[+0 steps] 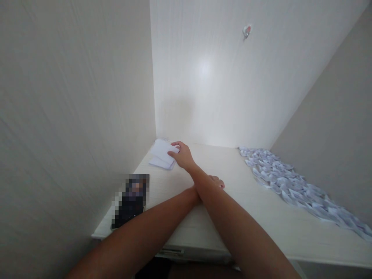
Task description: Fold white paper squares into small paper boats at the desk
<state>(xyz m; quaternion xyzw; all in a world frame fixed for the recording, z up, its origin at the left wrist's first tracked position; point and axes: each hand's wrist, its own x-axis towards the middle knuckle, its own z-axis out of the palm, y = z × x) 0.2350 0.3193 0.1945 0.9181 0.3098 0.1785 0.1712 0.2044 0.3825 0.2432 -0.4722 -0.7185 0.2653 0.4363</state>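
My right hand (181, 155) reaches across to the far left corner of the pale table (232, 170) and pinches the top sheet of a small stack of white paper (161, 153). The fingers are closed on the sheet's right edge. My right forearm crosses over my left wrist. My left hand (217, 181) rests on the tabletop in the middle and is mostly hidden behind that forearm. Only a few fingers show, lying flat with nothing in them.
Several folded white paper shapes (290, 182) lie in a long heap along the right wall. A dark blurred object (132, 201) sits at the table's front left. Walls close in the table on the left, back and right. A small hook (247, 31) is on the back wall.
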